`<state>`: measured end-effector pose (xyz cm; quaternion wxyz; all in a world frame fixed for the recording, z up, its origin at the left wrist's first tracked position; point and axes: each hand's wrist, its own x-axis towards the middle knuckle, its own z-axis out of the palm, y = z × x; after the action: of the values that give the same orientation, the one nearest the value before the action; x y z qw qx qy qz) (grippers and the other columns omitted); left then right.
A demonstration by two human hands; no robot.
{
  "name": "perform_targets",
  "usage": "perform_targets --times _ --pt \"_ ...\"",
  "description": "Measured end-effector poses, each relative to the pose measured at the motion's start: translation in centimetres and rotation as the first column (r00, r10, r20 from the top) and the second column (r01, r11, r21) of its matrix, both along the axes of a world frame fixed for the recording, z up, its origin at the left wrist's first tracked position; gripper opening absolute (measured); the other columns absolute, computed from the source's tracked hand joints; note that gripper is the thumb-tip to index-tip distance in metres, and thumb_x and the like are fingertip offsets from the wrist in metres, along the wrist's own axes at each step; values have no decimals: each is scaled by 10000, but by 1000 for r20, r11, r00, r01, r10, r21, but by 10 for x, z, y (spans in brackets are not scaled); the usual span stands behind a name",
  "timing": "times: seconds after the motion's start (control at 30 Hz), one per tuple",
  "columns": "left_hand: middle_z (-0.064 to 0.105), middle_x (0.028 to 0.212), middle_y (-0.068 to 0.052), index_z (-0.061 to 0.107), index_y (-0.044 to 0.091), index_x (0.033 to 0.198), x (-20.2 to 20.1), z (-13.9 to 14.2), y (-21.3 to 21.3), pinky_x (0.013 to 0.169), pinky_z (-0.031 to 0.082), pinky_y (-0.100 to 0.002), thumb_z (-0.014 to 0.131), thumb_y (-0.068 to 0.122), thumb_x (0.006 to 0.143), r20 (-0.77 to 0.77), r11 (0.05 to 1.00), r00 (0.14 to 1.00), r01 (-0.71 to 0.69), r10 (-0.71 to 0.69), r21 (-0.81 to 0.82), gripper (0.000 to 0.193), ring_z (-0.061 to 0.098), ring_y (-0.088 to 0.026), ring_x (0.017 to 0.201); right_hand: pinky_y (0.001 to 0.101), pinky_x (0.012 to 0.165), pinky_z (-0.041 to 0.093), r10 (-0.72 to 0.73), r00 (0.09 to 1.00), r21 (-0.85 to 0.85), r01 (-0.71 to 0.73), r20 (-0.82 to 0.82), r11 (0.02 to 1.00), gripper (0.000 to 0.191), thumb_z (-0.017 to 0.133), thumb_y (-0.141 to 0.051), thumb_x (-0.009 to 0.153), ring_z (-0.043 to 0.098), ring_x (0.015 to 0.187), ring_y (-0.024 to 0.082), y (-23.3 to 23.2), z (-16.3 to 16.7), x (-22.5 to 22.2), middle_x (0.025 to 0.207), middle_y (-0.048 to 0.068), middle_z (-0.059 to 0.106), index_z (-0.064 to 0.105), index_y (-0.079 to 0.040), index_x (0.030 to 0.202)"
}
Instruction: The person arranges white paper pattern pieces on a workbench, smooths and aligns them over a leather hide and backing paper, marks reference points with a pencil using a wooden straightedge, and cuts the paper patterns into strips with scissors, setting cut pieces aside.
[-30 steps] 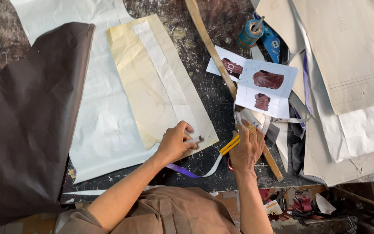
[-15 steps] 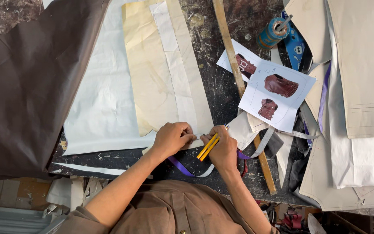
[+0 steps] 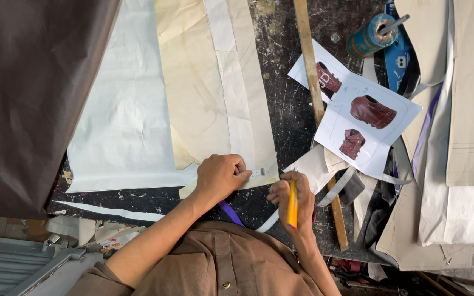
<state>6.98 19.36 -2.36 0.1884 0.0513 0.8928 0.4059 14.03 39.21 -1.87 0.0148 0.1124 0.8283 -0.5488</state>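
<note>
My left hand (image 3: pixel 221 176) is closed on the near end of a cream paper pattern strip (image 3: pixel 237 93), pressing its corner to the dark worktable (image 3: pixel 286 104). My right hand (image 3: pixel 293 198) grips a yellow pencil (image 3: pixel 292 205), held upright just right of that corner. A wider tan pattern piece (image 3: pixel 190 87) and a white paper sheet (image 3: pixel 124 115) lie under and left of the strip. A purple tape (image 3: pixel 230 212) runs beneath my left wrist.
Dark brown leather (image 3: pixel 28 93) covers the left side. A long wooden ruler (image 3: pixel 318 120) runs down the table. White sheets with pictures of brown jackets (image 3: pixel 366 123) lie right of it, with a blue tape roll (image 3: pixel 370 34) and beige pattern pieces (image 3: pixel 470 93) further right.
My view has shifted closer and left. My right hand has swung the pencil from slanted to upright beside the strip's corner. My left hand stays on the strip.
</note>
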Motion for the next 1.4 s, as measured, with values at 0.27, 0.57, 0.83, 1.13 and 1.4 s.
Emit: perform_targets --times 0.27,0.57,0.83,1.13,1.4 --pt "726 607 19 748 142 703 -6 -3 1 502 498 -308 809 319 808 51 999 998 25 -26 22 214 685 -141 516 253 586 565 19 991 -55 -26 -131 998 779 310 -629 1028 657 709 121 8 -12 6 851 97 648 524 67 1306" --pt "724 593 31 753 146 698 -4 -8 7 480 474 -282 823 310 796 43 1000 999 7 -8 21 203 661 -111 486 225 453 513 -109 994 71 106 30 992 267 579 -227 1033 616 515 83 5 -13 3 695 72 673 673 22 1043" --pt "729 599 0 763 134 710 -5 -12 8 487 454 -272 829 317 806 101 1000 995 12 -13 7 218 649 -116 492 266 649 656 -67 998 -43 66 -21 997 323 598 -195 1014 784 753 164 4 0 0 879 159 771 651 78 1177" --pt "650 726 -29 726 73 881 -30 -29 -56 426 360 -160 841 270 857 626 382 715 -697 310 607 229 451 -16 509 306 692 674 -155 986 -157 144 -58 977 395 545 -223 1047 784 794 224 11 -13 6 897 199 745 585 124 1230" --pt "711 726 -66 734 69 869 -20 -17 -47 385 360 -176 823 275 835 563 572 788 -589 249 571 227 466 -34 454 308 693 675 -163 986 -188 155 -32 970 405 554 -238 1039 781 802 224 13 -13 6 912 199 738 573 117 1232"
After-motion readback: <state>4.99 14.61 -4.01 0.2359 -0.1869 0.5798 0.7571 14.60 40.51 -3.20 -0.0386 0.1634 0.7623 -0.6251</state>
